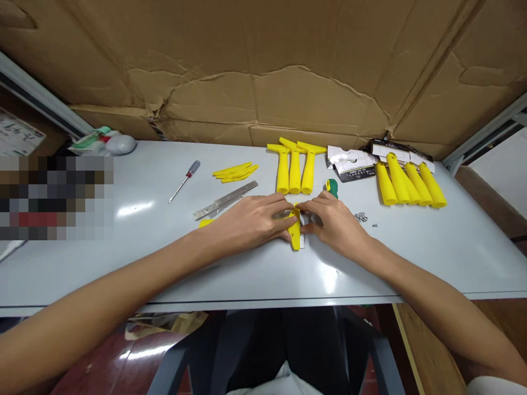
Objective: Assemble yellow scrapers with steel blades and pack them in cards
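Note:
Both hands meet over a yellow scraper head (pixel 295 233) near the table's middle. My left hand (pixel 259 220) grips it from the left, fingers closed on it; the yellow end of a handle (pixel 205 223) pokes out beyond that wrist. From the right, my right hand (pixel 329 220) pinches at the same piece, where a thin metal blade (pixel 302 241) shows along its right edge. Just behind the right hand lies a green and yellow screwdriver handle (pixel 332 187), partly hidden. Small screws (pixel 360 217) are heaped right of that hand.
On the grey table (pixel 123 263) lie metal blades (pixel 225 199), thin yellow pieces (pixel 236 173), a screwdriver (pixel 184 181), three yellow T-shaped scrapers (pixel 294 167), packaging cards (pixel 354 164) and several yellow handles (pixel 401 181). Cardboard (pixel 255 71) stands behind.

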### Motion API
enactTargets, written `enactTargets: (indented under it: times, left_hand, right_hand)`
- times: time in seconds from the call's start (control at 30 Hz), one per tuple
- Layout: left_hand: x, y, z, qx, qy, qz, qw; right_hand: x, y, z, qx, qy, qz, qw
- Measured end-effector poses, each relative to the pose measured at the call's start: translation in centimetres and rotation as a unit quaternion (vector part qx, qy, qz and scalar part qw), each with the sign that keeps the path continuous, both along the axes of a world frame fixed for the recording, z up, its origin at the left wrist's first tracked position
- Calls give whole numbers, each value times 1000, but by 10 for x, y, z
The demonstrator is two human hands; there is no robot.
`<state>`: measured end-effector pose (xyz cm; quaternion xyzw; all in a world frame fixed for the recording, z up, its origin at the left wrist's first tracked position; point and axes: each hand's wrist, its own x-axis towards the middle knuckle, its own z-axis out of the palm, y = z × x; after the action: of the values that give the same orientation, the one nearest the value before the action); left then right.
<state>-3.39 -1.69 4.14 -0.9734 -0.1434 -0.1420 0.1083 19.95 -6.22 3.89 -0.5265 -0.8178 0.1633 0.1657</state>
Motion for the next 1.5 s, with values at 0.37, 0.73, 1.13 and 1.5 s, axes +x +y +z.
enactTargets:
  times: [0.37,0.73,1.13,1.5]
  left_hand:
    - [-11,6,5,-17,-38,-64,997]
    - [-3,-2,-7,-33,-37,-37,998]
    - [-7,6,-5,-145,-72,-28,986]
    - [-4,3,-7,-150,-68,-34,986]
  right_hand:
    - [0,-1,-1,-7,19,-1,1000]
    - [0,-3,1,-10,35,-1,999]
    - [-2,-3,-6,6,13,-5,1000]
    - [-5,-4,-23,124,-68,3,990]
